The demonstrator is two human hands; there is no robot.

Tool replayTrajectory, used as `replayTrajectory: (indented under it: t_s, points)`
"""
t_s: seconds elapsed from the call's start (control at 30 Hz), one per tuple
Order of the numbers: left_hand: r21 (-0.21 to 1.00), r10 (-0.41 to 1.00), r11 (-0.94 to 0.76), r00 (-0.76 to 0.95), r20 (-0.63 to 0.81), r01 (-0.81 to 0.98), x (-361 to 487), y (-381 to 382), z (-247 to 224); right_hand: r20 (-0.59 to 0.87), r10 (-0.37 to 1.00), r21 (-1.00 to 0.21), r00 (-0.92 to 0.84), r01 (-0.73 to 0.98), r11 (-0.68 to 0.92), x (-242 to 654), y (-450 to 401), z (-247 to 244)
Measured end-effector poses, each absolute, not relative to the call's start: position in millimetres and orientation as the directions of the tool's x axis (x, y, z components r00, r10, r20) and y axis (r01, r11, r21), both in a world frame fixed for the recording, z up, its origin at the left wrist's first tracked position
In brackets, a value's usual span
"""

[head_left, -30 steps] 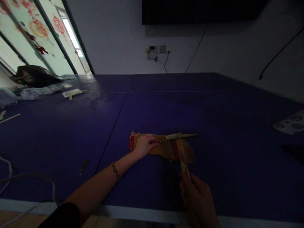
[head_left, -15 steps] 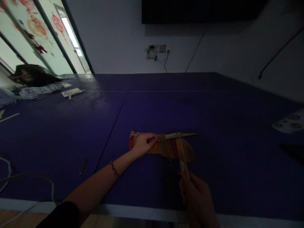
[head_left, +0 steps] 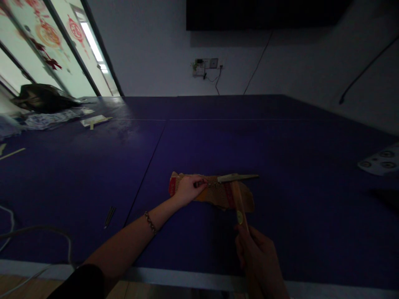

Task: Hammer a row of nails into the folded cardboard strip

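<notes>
My brown cardboard (head_left: pixel 218 197) lies flat on the big blue table (head_left: pixel 174 145), right in front of me. My left hand (head_left: pixel 188 189) rests on the left part of it, and I think its weight helps stop the cardboard from sliding. My right hand (head_left: pixel 258 253) has the hammer (head_left: pixel 239 207) by its wooden handle, low down, so the metal head (head_left: pixel 232 177) reaches out over the top edge of the cardboard. The head is near my left fingertips but not touching them. I can't tell if it sits on the cardboard or is a little above it.

My right fingers are wrapped tight around the handle. On my left hand, the thumb and pointing finger curl toward each other, with a dark gap behind their tips. Maybe they pinch something tiny, but it is too dark to tell if they meet or hold anything. Some thin dark sticks (head_left: pixel 109 217) lie on the table, well away to my left.
</notes>
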State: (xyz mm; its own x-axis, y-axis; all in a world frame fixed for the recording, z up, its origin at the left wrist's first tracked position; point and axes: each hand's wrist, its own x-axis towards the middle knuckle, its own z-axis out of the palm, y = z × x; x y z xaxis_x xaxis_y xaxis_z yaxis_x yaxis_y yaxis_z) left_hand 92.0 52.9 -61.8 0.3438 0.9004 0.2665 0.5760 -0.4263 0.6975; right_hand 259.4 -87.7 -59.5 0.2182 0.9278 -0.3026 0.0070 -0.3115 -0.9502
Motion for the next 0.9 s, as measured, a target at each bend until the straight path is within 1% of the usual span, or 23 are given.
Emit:
replayTrajectory:
  t_s: [0.27,0.47,0.6,0.67,0.77,0.9]
  points:
    - [0.686,0.909,-0.413,0.315,0.273,0.599,92.4,52.5,-62.0,-0.31,0.925,-0.95,0.221,-0.02,-0.313,258.5,-88.2,-62.0]
    - [0.664,0.89,-0.455,0.324,0.32,0.594,93.0,51.2,-59.9,-0.32,0.922,-0.946,0.22,-0.025,-0.322,259.1,-87.8,-60.3]
    - [0.628,0.865,-0.502,0.366,0.344,0.595,92.0,52.9,-64.0,-0.333,0.913,-0.94,0.235,-0.014,-0.34,258.9,-87.3,-59.9]
    - [0.629,0.852,-0.522,0.384,0.355,0.577,91.3,53.7,-66.2,-0.342,0.91,-0.937,0.233,-0.018,-0.348,259.1,-87.2,-61.1]
    - [0.641,0.852,-0.521,0.393,0.347,0.564,90.5,54.4,-67.3,-0.341,0.916,-0.939,0.212,-0.033,-0.342,259.9,-87.0,-63.2]
    - [0.632,0.863,-0.501,0.399,0.31,0.592,90.5,54.4,-64.7,-0.326,0.924,-0.944,0.2,-0.023,-0.328,260.2,-87.1,-63.3]
